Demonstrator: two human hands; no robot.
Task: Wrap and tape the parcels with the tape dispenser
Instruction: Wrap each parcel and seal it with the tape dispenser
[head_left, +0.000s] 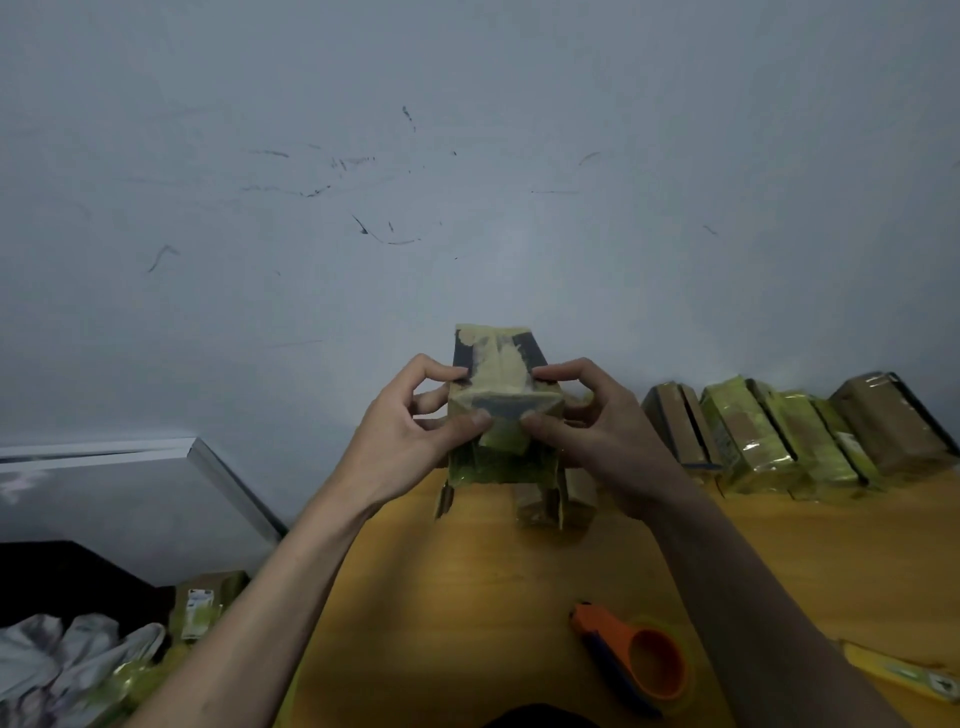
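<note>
Head view looks down my bare forearms to a boxy cardboard parcel held above the smooth orange-brown table, its faces patched with wrinkled yellow-green tape and dark panels. My left hand and right hand pinch its near end, thumbs pressing a tape flap. An orange plastic tape dispenser with a round hub lies flat near my right forearm. Taped glossy parcels line the scuffed grey wall.
</note>
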